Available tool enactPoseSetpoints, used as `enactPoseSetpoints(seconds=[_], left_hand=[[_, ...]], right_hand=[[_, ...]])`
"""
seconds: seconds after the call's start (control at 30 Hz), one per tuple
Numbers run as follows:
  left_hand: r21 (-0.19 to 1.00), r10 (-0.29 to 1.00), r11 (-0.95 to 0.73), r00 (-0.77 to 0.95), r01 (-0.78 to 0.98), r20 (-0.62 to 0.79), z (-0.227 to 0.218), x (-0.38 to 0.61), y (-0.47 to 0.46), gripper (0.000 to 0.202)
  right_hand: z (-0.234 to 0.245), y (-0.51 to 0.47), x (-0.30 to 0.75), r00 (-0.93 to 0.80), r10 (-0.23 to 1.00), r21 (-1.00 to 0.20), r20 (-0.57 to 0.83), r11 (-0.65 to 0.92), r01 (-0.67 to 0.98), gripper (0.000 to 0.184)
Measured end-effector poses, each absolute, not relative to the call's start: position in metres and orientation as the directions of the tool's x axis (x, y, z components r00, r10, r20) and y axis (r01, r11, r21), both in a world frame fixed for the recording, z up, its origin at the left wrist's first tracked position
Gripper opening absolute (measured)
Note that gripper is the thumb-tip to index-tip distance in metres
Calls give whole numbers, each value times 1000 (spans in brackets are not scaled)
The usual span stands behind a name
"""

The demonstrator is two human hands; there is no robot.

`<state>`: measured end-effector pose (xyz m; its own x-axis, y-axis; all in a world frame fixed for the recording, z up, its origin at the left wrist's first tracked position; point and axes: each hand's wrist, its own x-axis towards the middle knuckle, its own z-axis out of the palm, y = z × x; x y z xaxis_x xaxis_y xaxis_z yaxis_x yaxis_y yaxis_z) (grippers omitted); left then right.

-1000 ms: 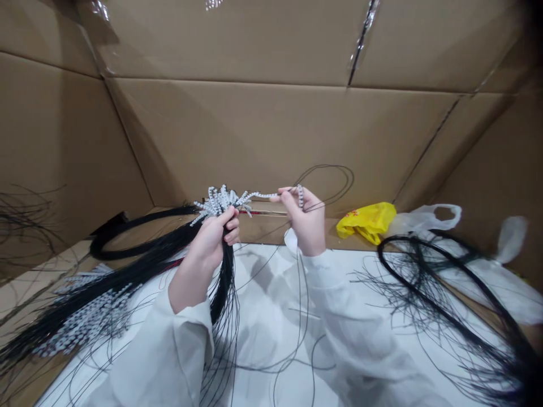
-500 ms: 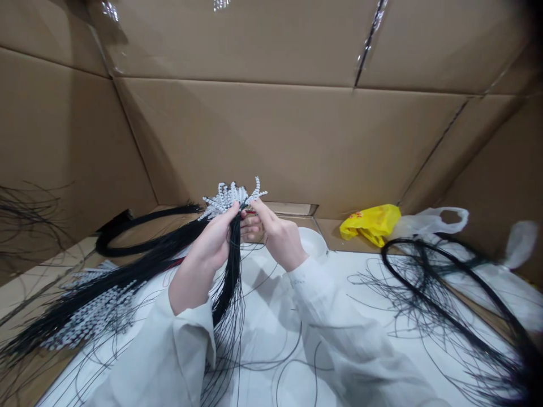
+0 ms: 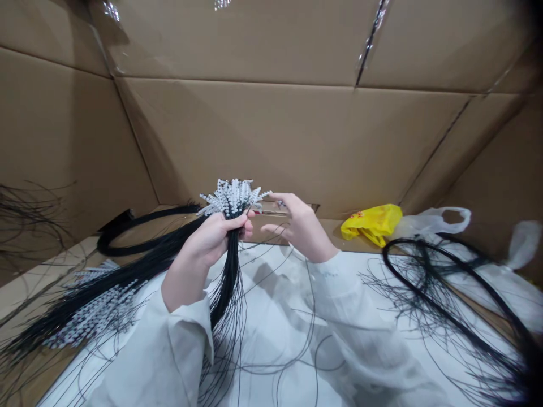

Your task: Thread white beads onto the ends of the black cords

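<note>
My left hand [image 3: 214, 234] is closed round a bundle of thin black wires [image 3: 229, 271]. White, bead-like ends [image 3: 232, 195] fan out above its thumb and fingers, and the loose lengths hang down toward me. To the right of the fan is my right hand [image 3: 301, 226], thumb and index finger apart. Its index fingertip is close to the rightmost white ends; whether it touches them I cannot tell. A small pale spot shows by its fingers, too small to name. A few single wires trail below this hand.
More black wires [image 3: 139, 265] with white ends lie at left, beside a curved black bundle [image 3: 127, 244]. A yellow plastic bag [image 3: 373, 223], a clear bag [image 3: 428, 220] and a looped wire bundle [image 3: 449, 299] are at right. Cardboard walls [image 3: 271, 135] surround the white work surface [image 3: 271, 305].
My right hand has moved right, away from the bundle, and its fingers have spread. My left hand still grips the wires, its thumb slightly lower, with more of the white ends showing.
</note>
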<state>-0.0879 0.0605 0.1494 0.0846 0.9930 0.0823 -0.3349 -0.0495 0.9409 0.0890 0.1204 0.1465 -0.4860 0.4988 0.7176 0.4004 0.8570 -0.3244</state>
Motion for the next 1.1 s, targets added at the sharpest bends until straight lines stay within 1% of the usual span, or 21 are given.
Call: enactPoseSetpoints(seconds=[0.1,0.17,0.27,0.33,0.37,0.43,0.47,0.53,0.7,0.8,0.87,0.9,0.97,1.1], left_hand=[[913,996,-26,63,-407,56,152,-89,60,4],[907,997,-24,56,-420,53,153,-89,60,7],[900,996,-7,82,-436,47,153,-90,60,10],[888,996,5,86,-460,39,151,-89,60,6],[883,996,1,76,-469,40,151,-89,61,7],[880,998,-23,42,-474,49,149,-88,62,16],[884,998,-33,30,-467,53,149,-87,62,18],[895,998,-47,19,-443,62,149,-85,62,16],[909,997,-41,40,-415,63,152,-83,57,5],[911,996,-36,55,-411,64,155,-85,56,4],[912,995,-11,89,-410,52,156,-86,55,6],[912,994,1,103,-410,46,156,-87,55,7],[918,992,9,118,-397,41,156,-87,55,7],[952,993,-53,88,-301,83,154,-82,54,16]], right_hand=[[160,122,111,-508,634,-451,583,772,447,49],[167,122,126,-536,691,-556,485,717,421,43],[174,119,138,-535,721,-690,441,653,311,29],[175,115,138,-533,736,-779,418,592,206,25],[174,113,136,-553,733,-822,396,551,141,23],[173,111,131,-622,699,-884,354,468,22,17],[173,110,129,-647,678,-895,349,447,-14,16],[173,110,128,-646,665,-882,374,470,-27,16],[178,115,136,-539,688,-790,486,609,66,21],[176,122,140,-477,719,-764,505,630,140,22],[173,128,139,-387,756,-766,527,620,168,21],[170,131,137,-341,772,-777,537,610,158,20],[165,136,131,-289,793,-812,535,578,84,19],[158,133,111,-352,819,-886,454,455,-84,21]])
